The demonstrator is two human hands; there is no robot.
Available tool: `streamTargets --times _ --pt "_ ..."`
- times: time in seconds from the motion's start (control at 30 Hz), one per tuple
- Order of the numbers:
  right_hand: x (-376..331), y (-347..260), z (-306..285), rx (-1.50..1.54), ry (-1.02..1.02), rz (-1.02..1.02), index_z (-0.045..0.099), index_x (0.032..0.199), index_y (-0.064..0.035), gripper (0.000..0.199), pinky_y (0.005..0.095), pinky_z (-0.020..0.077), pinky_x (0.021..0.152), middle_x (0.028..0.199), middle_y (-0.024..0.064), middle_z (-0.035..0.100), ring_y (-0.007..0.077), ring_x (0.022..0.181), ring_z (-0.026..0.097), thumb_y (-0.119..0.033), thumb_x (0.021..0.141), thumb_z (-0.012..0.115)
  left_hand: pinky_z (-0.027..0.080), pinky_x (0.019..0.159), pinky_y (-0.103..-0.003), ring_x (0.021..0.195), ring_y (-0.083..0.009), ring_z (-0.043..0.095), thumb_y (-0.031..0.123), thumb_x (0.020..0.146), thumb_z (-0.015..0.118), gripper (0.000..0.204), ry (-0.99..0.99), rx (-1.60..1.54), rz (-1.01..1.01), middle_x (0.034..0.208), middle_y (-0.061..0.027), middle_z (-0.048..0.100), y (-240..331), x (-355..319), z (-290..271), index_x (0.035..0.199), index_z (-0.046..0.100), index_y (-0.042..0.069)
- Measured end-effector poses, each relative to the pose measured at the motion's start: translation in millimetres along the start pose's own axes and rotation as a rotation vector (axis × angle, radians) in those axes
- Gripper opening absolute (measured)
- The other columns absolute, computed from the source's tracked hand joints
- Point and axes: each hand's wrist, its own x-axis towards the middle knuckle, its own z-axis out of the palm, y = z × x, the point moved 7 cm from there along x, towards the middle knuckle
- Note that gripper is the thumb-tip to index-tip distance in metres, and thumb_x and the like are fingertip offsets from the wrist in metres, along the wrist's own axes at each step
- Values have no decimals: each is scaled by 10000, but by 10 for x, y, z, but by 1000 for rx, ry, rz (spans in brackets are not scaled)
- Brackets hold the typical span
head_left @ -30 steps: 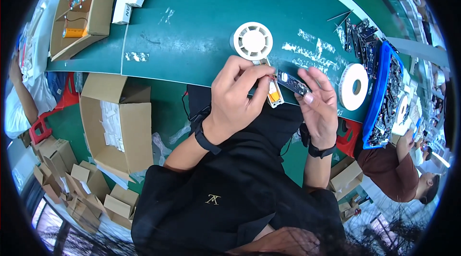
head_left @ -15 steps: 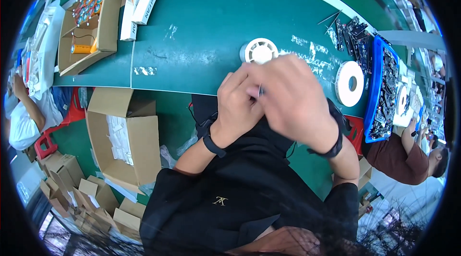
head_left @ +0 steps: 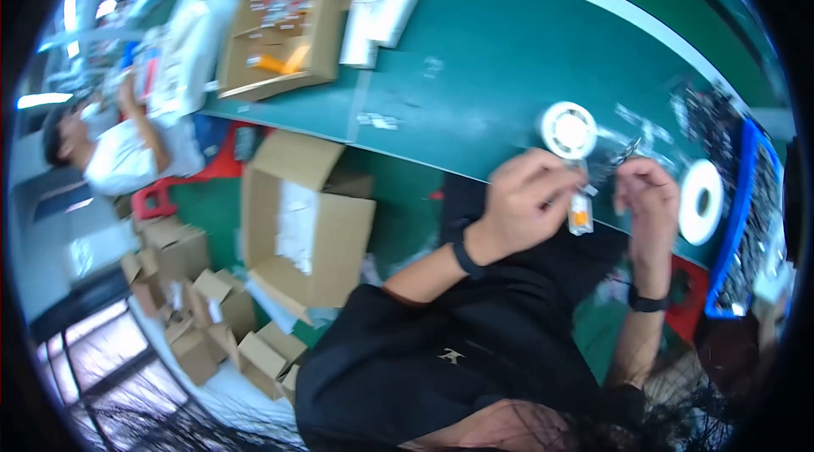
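Observation:
My left hand [head_left: 527, 204] is closed in a pinch over the table's front edge. From its fingertips hangs a small clear piece with an orange patch [head_left: 580, 216], blurred by motion. To its right, my right hand [head_left: 649, 198] is raised with its fingers curled in. A thin dark shiny thing [head_left: 626, 152] shows by those fingertips; whether they hold it is unclear. Just beyond both hands, a white round fan head [head_left: 568, 131] rests on the green table [head_left: 475, 87].
A cardboard box [head_left: 322, 28] of wired parts and white fans with boxes [head_left: 373, 19] stand at the back left. At right are a white tape roll [head_left: 700, 202] and a blue tray [head_left: 731, 282] of dark parts. An open carton [head_left: 343, 231] stands below; a person [head_left: 127, 155] sits left.
The view has swung left, so things appear farther right. My hands, close together before, are now apart, and the clear-and-orange piece shows at my left fingertips.

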Motion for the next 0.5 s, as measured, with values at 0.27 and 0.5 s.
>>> streamTargets --times 0.27,0.5 --pt "-82 -545 1138 -1030 -100 -545 690 1162 23 247 372 529 753 1030 124 693 242 857 646 7 916 710 528 616 -357 738 -274 687 3 704 833 212 27 121 66 878 -93 689 -52 -148 113 900 770 53" --pt "-606 -456 871 -1236 -78 -834 717 1127 18 307 437 558 921 1193 201 687 366 1063 667 63 824 693 537 627 -360 726 -265 691 5 741 832 194 41 84 -72 864 -86 692 69 -33 87 915 761 52"
